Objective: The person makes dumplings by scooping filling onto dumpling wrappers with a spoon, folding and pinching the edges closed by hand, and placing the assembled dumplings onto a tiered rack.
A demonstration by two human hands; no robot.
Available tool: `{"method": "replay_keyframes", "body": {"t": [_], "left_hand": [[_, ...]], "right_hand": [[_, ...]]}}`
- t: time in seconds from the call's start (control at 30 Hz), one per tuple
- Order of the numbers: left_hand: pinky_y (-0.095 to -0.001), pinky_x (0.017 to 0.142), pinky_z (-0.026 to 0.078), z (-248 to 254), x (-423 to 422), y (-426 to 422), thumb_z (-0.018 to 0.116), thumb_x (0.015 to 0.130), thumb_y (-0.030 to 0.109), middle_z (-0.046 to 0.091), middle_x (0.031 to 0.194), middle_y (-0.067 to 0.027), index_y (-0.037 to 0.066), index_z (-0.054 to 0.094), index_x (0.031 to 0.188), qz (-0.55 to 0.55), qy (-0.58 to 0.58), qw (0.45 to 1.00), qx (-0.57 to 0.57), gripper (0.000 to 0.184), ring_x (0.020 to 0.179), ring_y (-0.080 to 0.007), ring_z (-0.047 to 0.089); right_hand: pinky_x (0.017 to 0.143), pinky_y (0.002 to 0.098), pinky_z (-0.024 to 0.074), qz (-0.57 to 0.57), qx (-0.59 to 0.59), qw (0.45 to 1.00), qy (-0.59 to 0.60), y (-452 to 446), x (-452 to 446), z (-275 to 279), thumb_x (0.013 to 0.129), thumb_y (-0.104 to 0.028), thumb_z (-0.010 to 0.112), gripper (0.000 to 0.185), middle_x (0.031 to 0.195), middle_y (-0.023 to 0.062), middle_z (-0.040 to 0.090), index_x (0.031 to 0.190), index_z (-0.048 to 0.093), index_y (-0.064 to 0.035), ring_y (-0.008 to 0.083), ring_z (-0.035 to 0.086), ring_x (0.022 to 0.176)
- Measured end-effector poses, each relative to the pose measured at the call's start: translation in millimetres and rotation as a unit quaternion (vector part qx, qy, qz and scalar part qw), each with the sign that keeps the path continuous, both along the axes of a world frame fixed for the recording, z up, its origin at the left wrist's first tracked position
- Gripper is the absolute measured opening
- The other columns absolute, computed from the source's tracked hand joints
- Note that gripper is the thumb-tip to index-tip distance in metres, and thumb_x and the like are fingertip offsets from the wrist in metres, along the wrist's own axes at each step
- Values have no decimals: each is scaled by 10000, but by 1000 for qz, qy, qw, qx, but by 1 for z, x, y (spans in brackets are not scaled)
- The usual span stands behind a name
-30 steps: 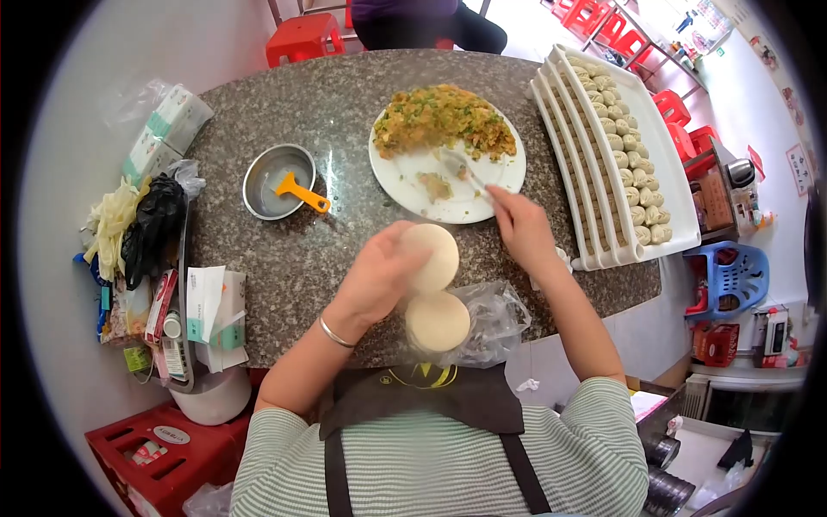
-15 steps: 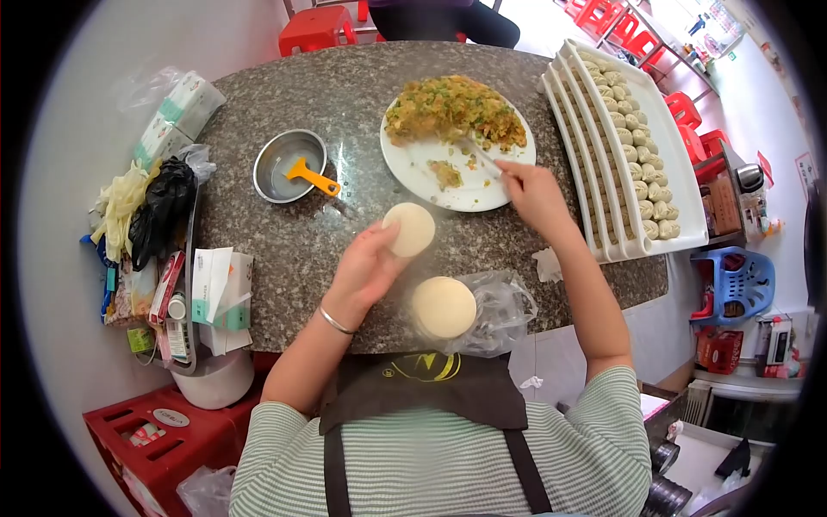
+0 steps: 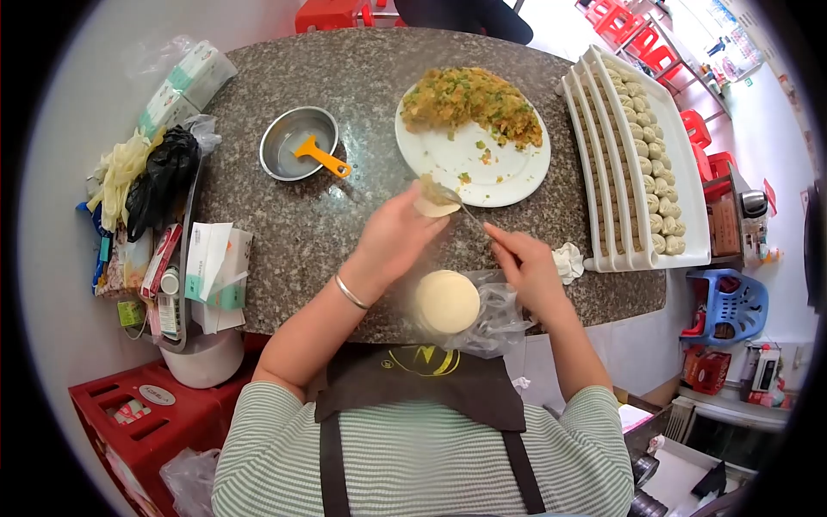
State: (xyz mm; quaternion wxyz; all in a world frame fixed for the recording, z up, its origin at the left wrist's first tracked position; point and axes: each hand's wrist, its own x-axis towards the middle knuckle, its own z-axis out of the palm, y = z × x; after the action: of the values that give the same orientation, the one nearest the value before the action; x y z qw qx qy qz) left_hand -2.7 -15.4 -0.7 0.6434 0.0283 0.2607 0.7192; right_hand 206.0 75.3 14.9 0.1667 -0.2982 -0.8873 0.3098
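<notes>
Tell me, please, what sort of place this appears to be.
Probably a small eatery: stacked trays hold rows of what look like dumplings, a plate of filling sits on the table, and red stools stand beyond.

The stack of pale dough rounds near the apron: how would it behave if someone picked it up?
Probably floppy: the similar round in the left hand looks thin. The stack looks thicker, so it might sag less. The crumpled plastic against it could drag along.

Left fingers (image 3: 433, 227) cup, right fingers (image 3: 508, 239) pinch, forearms (image 3: 320, 330) slanting inward.
</notes>
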Motion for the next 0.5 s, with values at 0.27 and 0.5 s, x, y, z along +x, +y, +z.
{"method": "replay_keyframes", "body": {"t": [0.27, 0.5], "left_hand": [[-439, 1122, 381, -2, 3, -1, 387, 1046, 265, 460, 1426, -167, -9, 376, 1407, 9, 47, 999, -19, 454, 1317, -292, 462], [-402, 1092, 363, -3, 3, -4, 417, 1041, 299, 522, 1360, -80, 45, 449, 1356, -13, 57, 998, -23, 406, 1259, -214, 499]], "right_hand": [[731, 350, 511, -127, 120, 984, 31, 52, 0, -15, 918, -46, 567, 271, 919, 202, 686, 1171, 657, -5, 310, 654, 774], [712, 351, 511, -139, 97, 985, 38, 55, -9, -10, 923, -52, 566, 262, 954, 223, 683, 1162, 661, -2, 308, 677, 800]]}}
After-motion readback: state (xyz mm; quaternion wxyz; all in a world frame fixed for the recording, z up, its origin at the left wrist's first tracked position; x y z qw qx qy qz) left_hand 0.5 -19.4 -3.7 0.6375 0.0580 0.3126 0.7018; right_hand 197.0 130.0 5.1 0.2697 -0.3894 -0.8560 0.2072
